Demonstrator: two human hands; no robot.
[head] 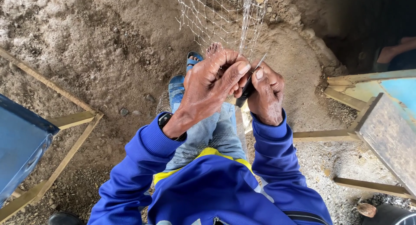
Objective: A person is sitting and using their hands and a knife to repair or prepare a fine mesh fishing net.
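Our left hand pinches the net strands, fingers closed. Our right hand grips a dark needle against the mesh, above dirt ground.

I sit outdoors in a rough, dirt-floored work yard: bare earth strewn with stones, a net strung in front of me, worn blue-painted wooden frames at both sides, gravel beneath the right one.
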